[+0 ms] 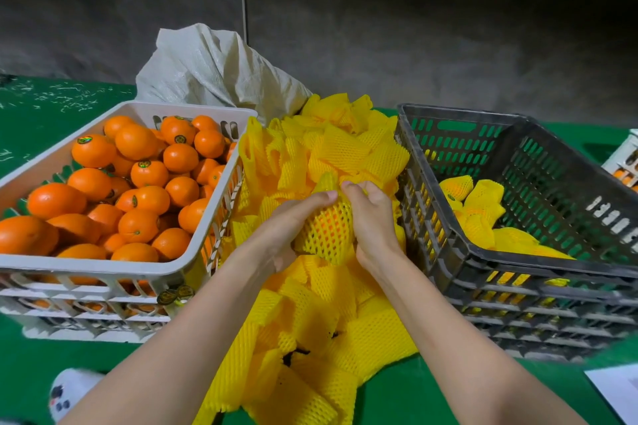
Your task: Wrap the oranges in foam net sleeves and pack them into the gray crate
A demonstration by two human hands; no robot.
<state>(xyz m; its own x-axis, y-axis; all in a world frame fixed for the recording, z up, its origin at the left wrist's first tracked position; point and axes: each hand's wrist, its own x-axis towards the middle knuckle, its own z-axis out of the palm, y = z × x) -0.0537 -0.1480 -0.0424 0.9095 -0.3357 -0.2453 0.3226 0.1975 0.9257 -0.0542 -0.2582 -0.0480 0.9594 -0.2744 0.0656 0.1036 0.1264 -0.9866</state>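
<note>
Near edge, green table [414, 397]: small white object [69, 390] at lower left, blurred, not identifiable. Corner of a white paper sheet [618, 390] at lower right.

Centre, between the two crates: loose pile of yellow foam net sleeves [331, 304], spilling toward the near edge.

Just above the pile, held in both hands: one orange [328, 231] inside a yellow sleeve. Orange skin visible through the stretched mesh, spare end of the sleeve bunched at the top.

Grip, left hand [286, 224]: curled round the left side of the fruit, thumb lying over the top. Grip, right hand [371, 221]: clamped on the right side, fingertips pinching the bunched mesh.

To the left: white crate [86, 267], heaped with bare oranges [138, 183], several bearing small round stickers.

To the right: gray crate [518, 262], slotted walls, holding a few sleeved oranges [483, 210] low inside, toward its left wall.

Farther back: pale woven sack [214, 69] behind the pile, then a dark wall.
</note>
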